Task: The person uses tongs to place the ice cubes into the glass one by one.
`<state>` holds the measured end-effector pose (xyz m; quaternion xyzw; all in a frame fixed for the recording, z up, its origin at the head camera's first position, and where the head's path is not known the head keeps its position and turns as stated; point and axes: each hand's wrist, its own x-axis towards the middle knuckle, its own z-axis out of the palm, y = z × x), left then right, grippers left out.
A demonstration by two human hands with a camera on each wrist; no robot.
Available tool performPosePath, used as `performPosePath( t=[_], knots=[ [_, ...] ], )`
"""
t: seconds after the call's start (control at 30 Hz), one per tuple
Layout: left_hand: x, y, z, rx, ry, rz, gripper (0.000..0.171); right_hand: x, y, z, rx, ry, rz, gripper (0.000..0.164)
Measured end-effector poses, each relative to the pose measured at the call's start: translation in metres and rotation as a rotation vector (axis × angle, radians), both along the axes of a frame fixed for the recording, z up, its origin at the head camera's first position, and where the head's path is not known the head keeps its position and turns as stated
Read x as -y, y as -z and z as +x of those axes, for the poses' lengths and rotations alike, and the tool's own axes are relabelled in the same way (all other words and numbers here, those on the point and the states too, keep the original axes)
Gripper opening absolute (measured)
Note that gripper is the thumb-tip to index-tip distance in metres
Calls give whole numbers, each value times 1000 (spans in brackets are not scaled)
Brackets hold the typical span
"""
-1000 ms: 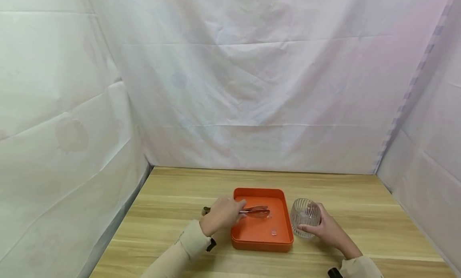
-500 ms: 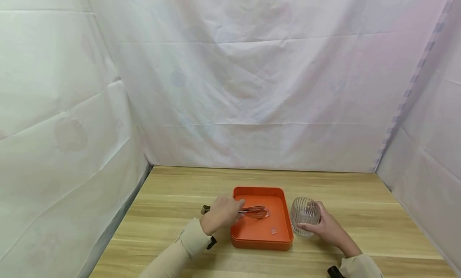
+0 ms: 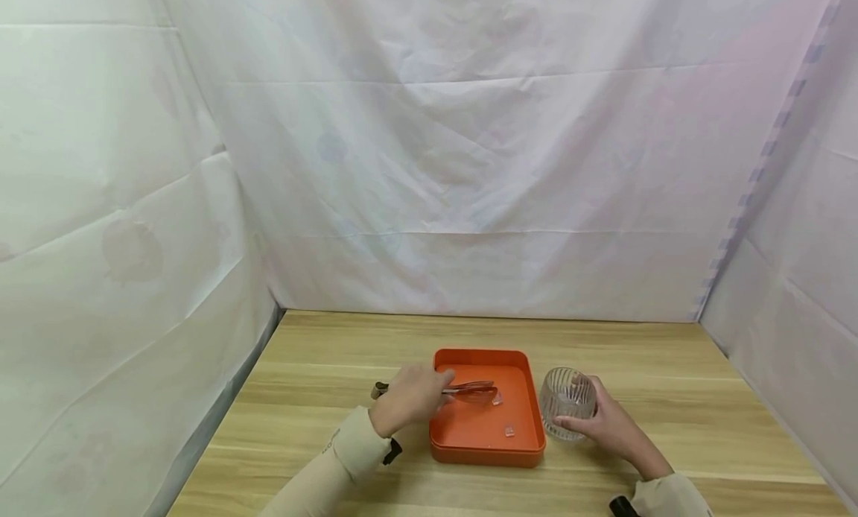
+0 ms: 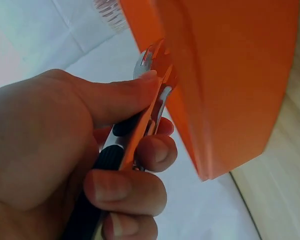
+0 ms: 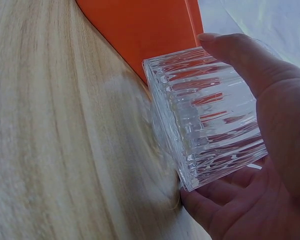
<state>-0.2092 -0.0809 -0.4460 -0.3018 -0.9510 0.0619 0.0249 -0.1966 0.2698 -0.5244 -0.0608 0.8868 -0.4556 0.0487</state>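
My left hand (image 3: pixel 412 398) grips a pair of metal tongs (image 4: pixel 102 175) with dark handles, fingers curled round them. The tongs' tips reach over the left side of a shallow orange tray (image 3: pixel 485 457). Just beyond the tips sits a small clear cube (image 3: pixel 497 399); whether they touch cannot be told. Another clear cube (image 3: pixel 509 430) lies nearer the tray's front. Right of the tray, my right hand (image 3: pixel 606 425) holds a ribbed clear glass (image 5: pixel 205 110), thumb and fingers on opposite sides. Something clear seems to lie in the bottom of the glass, but its kind is unclear.
A wooden table (image 3: pixel 335 338) lies under everything. White cloth (image 3: pixel 462 167) hangs behind it and along both sides. The glass stands upright close to the tray's right wall.
The tongs' tips have shifted slightly left, and the cube by them now shows more fully beyond the tips. My right hand and the glass have stayed in place.
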Motion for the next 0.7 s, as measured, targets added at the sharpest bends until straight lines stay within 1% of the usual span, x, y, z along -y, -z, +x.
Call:
performPosePath(
  t=[0.1,0.17,0.33,0.5,0.7],
  knots=[
    [-1,-3,-1,3,1,58,26,0,0,0,3,-1,-6,91],
    [-2,-6,-1,4,2,81,26,0,0,0,5,1,-6,92],
    [-6,-14,1,2,12,97,27,-1,1,0,13,0,-10,91],
    [-10,-20,2,-42,38,136,28,-1,1,0,10,-3,-3,91],
    [-14,-23,1,-94,54,156,28,0,1,1,9,2,1,91]
  ],
)
